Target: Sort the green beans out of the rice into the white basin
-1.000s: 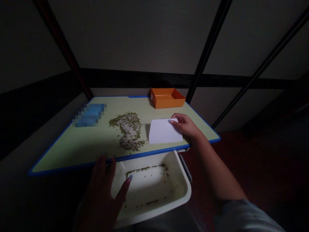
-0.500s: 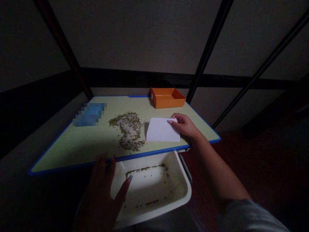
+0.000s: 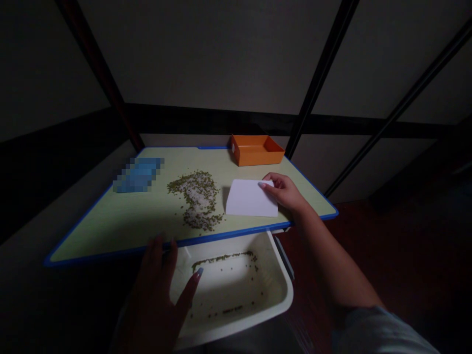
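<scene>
My right hand [image 3: 284, 192] pinches the right edge of a white card [image 3: 250, 198], thumb on the near face and fingers behind it. The card leans over the table, right of a pile of small green beans mixed with white grains [image 3: 199, 199]. Dim in shadow, my left hand [image 3: 158, 290] is over the left side of a white basin [image 3: 285, 290], its fingers spread toward the table edge and its thumb over the basin. Whether it touches the rim, I cannot tell. Scattered beans lie in the basin, below the table's front edge.
The pale green table [image 3: 106, 221] has a raised-looking blue edge. An orange open tray [image 3: 260, 157] stands at its back right. A blurred blue item [image 3: 138, 175] lies at the left. Behind the table rises a panelled wall [image 3: 206, 54].
Both hands, the card and the pile look the same. Everything in view has shifted very slightly to the right, as from a small camera movement.
</scene>
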A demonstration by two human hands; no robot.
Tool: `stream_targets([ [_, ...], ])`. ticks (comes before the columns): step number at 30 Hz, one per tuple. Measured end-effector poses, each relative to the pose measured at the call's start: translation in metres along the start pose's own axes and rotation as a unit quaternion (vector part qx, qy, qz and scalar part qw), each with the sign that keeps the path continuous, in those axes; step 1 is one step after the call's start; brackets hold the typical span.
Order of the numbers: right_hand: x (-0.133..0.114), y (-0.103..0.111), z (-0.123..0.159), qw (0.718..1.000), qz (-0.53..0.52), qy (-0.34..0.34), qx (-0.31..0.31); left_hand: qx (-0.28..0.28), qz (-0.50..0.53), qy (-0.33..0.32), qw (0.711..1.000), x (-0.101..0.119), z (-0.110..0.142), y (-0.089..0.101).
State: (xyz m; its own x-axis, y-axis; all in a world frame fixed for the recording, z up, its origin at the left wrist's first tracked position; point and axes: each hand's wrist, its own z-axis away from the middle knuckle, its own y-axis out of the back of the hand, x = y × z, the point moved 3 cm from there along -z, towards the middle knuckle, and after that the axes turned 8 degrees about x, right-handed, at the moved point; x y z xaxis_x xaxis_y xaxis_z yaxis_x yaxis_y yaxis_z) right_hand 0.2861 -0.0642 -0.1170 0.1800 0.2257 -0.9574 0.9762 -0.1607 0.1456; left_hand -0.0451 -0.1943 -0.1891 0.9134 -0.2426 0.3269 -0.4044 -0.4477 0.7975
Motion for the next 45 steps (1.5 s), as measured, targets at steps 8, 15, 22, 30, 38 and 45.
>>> stream_targets([
  [8, 0.002, -0.004, -0.001, 1.000, 0.012, 0.012, -0.012, -0.002, 0.011, 0.019, 1.000, 0.001, -0.002, 0.000],
  [15, 0.003, -0.008, 0.000, 0.999, 0.036, 0.009, -0.011, -0.008, 0.011, 0.008, 1.000, 0.002, 0.001, 0.001],
  [22, 0.003, 0.002, -0.007, 0.988, 0.120, 0.050, 0.080, -0.019, 0.013, 0.030, 0.999, 0.006, -0.005, 0.005],
  [30, 0.005, 0.018, -0.010, 0.979, 0.027, 0.041, 0.199, -0.006, 0.009, 0.017, 1.000, 0.002, -0.001, 0.001],
  [38, 0.005, 0.004, -0.007, 0.995, -0.001, 0.022, 0.099, -0.007, 0.012, 0.013, 1.000, -0.001, -0.002, 0.000],
  [45, 0.009, -0.004, -0.006, 0.996, 0.065, 0.017, 0.051, -0.013, 0.010, 0.018, 1.000, 0.000, -0.002, -0.001],
])
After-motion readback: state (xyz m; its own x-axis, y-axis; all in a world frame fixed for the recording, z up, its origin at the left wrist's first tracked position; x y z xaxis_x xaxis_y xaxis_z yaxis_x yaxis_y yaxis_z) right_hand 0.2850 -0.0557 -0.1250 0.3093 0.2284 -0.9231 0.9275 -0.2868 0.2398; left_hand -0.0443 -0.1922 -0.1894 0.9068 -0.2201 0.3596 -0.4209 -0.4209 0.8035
